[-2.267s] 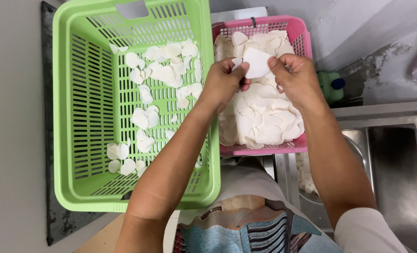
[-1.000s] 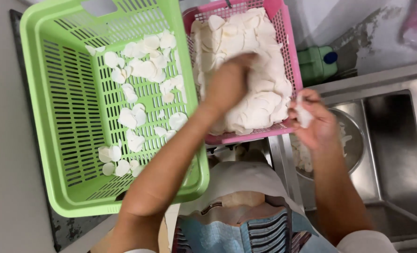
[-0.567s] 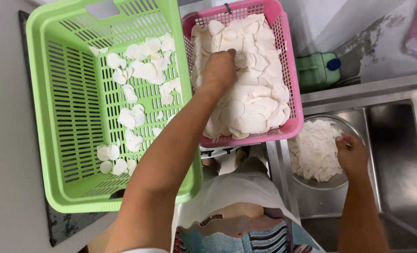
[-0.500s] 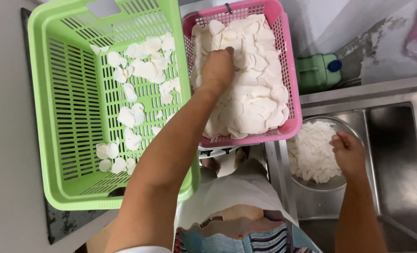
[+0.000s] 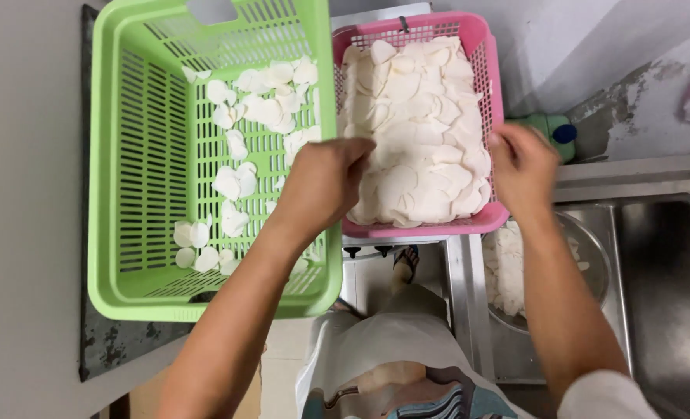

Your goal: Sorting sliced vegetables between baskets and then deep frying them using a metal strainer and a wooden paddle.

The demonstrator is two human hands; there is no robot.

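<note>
Left hand [image 5: 325, 182] curled over pink basket's [image 5: 491, 221] near-left edge, fingertips on the white slices [image 5: 419, 116], I can't tell if it pinches one | right hand [image 5: 522, 167] blurred at right rim, grip unclear | I'd peel one thin, floppy round disc, not a clump | green slotted basket [image 5: 128, 233] holds scattered slices.

Pale grey wall [image 5: 27, 194] down the left of the frame. Steel sink [image 5: 663, 295] at lower right, stained grey wall [image 5: 632, 85] above it. Tiled floor [image 5: 279, 365] at bottom centre.
</note>
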